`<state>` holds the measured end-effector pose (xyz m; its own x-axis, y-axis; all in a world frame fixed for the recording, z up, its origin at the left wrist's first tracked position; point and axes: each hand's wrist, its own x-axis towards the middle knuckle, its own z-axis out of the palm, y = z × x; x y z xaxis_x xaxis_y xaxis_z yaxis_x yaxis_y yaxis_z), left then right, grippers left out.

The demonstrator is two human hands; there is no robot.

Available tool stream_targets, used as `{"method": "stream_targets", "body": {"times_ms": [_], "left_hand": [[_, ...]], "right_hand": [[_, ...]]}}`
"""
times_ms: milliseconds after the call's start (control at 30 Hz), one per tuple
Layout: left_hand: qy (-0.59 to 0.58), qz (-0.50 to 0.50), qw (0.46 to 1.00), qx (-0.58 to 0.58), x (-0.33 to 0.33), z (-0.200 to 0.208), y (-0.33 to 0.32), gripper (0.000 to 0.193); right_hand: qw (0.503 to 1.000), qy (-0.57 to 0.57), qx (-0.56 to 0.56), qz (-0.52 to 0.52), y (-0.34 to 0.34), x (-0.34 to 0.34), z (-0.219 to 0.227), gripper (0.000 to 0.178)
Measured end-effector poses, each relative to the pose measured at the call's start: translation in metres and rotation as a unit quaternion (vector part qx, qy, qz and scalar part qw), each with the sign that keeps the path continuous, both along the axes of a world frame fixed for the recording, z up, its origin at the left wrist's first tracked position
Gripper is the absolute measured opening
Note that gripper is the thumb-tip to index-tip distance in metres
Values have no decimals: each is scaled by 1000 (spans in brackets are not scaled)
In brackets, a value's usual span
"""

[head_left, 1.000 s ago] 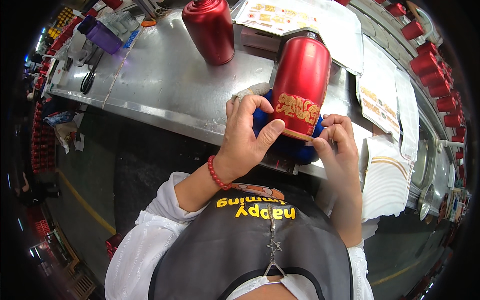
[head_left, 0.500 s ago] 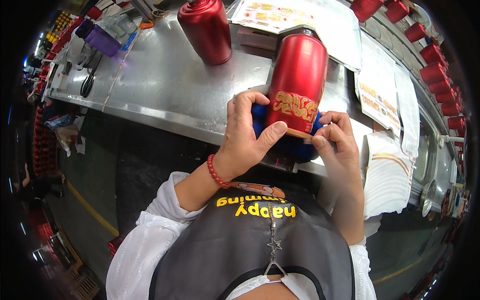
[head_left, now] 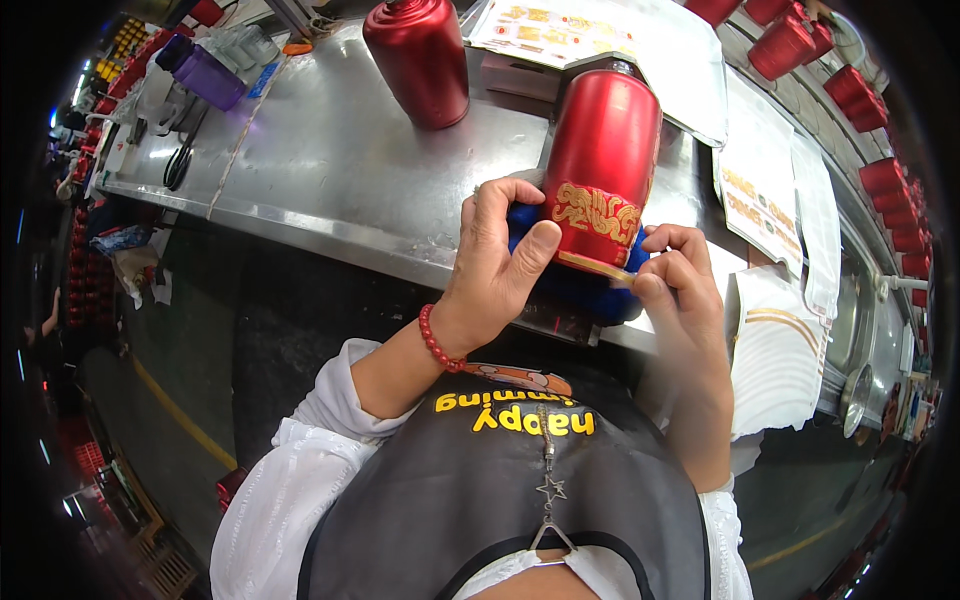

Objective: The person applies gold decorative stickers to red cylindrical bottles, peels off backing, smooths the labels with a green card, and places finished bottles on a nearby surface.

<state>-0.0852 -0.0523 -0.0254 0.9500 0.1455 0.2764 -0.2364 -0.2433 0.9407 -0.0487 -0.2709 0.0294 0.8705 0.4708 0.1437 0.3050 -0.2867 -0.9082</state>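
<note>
Far left on the steel counter [head_left: 330, 170] stands a purple container [head_left: 205, 78], and further right a second red bottle [head_left: 420, 60] stands upright. At centre, the left hand [head_left: 495, 265] grips the lower body of a red bottle [head_left: 600, 165] with a gold decal [head_left: 595, 212], thumb pressed just under it; the bottle rests on a blue pad [head_left: 580, 290] at the counter's near edge. Right of it, the right hand [head_left: 675, 285] pinches a thin strip at the bottle's base, with white printed sheets [head_left: 775, 345] beyond.
</note>
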Motion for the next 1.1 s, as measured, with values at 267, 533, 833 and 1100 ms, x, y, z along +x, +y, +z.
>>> {"method": "stream_targets", "body": {"times_ms": [267,533,833,1100], "left_hand": [[-3,3,1000,14,-1,2,0,47],[-285,57,931,223,-12,-1,9,15],[-380,-69,837,389,-7,10,28,34],[-418,-154,783,434,23,33,12,17]], "right_hand": [[1000,-20,-10,8,-3,0,4,18],[999,47,24,4,-4,3,-9,18],[996,54,8,73,-26,17,-13,21],[996,42,6,77,-36,21,-21,23]]}}
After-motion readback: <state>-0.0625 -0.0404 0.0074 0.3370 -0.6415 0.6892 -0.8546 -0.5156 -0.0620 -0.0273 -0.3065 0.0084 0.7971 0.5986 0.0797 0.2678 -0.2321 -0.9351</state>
